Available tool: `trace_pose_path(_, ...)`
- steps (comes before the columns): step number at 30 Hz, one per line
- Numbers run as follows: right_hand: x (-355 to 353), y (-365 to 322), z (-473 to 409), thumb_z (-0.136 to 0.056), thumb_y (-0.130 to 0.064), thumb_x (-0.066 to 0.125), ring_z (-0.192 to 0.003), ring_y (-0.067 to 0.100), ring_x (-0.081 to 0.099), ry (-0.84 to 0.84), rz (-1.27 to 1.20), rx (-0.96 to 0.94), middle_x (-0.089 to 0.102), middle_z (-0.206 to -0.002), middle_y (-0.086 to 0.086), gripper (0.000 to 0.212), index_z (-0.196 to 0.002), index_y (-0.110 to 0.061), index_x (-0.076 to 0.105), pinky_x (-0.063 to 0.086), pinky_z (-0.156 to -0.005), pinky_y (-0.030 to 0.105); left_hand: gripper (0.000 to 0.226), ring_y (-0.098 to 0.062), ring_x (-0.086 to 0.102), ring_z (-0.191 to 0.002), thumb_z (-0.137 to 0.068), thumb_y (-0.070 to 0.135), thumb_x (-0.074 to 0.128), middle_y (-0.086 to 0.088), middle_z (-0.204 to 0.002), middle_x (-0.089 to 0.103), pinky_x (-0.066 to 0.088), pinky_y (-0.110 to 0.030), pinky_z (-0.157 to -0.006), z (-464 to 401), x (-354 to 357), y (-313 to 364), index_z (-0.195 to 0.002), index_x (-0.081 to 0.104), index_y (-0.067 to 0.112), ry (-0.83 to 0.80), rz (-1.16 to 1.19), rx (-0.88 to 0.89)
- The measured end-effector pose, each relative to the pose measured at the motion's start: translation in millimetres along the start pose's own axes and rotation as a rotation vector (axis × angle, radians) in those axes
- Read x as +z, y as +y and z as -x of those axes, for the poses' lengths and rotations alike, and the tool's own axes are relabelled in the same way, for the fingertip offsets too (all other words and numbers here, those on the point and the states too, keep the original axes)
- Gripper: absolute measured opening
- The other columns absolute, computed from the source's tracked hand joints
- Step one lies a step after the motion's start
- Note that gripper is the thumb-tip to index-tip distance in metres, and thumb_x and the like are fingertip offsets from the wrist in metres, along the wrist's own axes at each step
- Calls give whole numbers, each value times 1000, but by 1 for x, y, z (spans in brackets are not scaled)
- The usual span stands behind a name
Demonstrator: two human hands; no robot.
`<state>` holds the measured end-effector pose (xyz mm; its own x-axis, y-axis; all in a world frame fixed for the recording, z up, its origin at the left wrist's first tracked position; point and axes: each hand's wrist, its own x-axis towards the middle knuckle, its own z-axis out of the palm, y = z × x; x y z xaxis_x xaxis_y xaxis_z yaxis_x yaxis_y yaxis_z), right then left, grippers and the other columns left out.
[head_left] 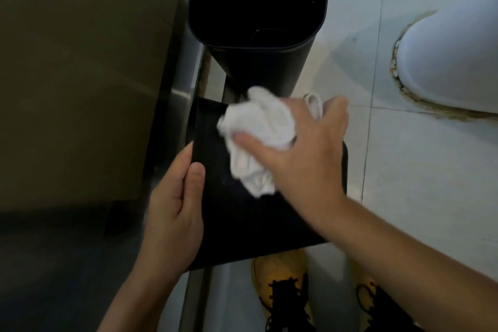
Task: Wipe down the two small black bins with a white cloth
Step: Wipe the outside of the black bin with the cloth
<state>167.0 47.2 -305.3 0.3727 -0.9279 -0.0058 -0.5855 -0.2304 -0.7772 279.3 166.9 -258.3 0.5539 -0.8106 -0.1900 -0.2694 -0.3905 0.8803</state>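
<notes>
My right hand (307, 153) bunches the white cloth (256, 140), thumb curled over it, pressing it on the near black bin's (242, 224) flat side. My left hand (175, 210) clamps that bin's left edge, thumb on top. The second black bin (258, 21) stands upright just beyond.

Pale tiled floor (420, 170), white toilet base (452, 62), brown cabinet (80, 75)

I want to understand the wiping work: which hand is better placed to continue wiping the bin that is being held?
The right hand: it already grips the white cloth against the near bin. The left hand holds that bin's edge, steadying it.
</notes>
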Motion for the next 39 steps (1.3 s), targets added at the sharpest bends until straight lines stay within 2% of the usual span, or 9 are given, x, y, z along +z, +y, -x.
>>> trace_pose_path(6,-27,52,-52,-70,-75,69,-120,36,40,-24,149,449,32,-99,-1,74,-117,-19,65,34,-99,38,37,-9,65,-97,-100,27,32,12,-104,66,51,-15,-74,3,1,2,-130,53,26,-30,7,-5)
trace_pose_path(9,-38,53,-15,-65,-77,71,-113,27,45,55,-2,365,30,-108,-2,65,-112,-35,60,44,-99,35,35,-6,63,-104,-104,23,31,13,-110,66,50,-13,-78,3,2,1,-132,52,26,-25,9,-8)
trace_pose_path(13,-35,17,36,-65,-75,74,-104,15,42,-46,-74,-40,27,-107,-4,77,-126,-28,65,43,-92,17,37,3,59,-112,-101,22,33,23,-119,64,47,-10,-86,1,4,2,-132,51,31,-8,109,-61)
trace_pose_path(17,-2,-7,42,-72,-67,76,-97,28,48,-45,-23,-300,43,-102,11,72,-121,-14,70,47,-86,40,32,11,58,-109,-100,26,33,34,-111,65,46,-3,-78,3,2,3,-119,52,45,-8,267,-210)
trace_pose_path(23,8,-15,34,-69,-65,79,-100,20,47,9,-86,-167,45,-104,7,67,-115,-18,69,47,-89,37,36,-12,64,-110,-105,18,33,8,-108,71,51,-15,-85,0,-2,-5,-132,55,12,-33,243,-196)
trace_pose_path(28,-1,-8,-11,-63,-78,72,-111,20,35,-33,-21,186,33,-116,2,75,-117,-28,59,37,-86,30,37,-11,57,-123,-105,25,31,7,-130,63,49,-36,-101,5,0,-1,-137,52,25,-42,214,-118)
trace_pose_path(32,-14,18,-46,-67,-74,73,-123,29,35,-66,44,456,34,-129,9,77,-122,-21,60,28,-86,29,38,-2,58,-118,-99,32,34,17,-126,63,49,-29,-97,10,0,-2,-132,52,35,-11,149,-91)
trace_pose_path(36,-30,33,-23,-65,-73,75,-116,25,41,73,-52,423,31,-115,1,63,-108,-31,57,41,-96,31,33,2,60,-111,-101,30,34,22,-119,65,51,-14,-84,7,3,1,-126,53,39,-41,129,-54)
trace_pose_path(39,-39,26,11,-63,-72,76,-108,16,44,62,-132,171,29,-108,-4,67,-115,-33,59,43,-91,16,34,0,61,-112,-101,27,35,20,-118,66,49,-15,-86,5,5,-4,-126,54,37,-29,142,-54)
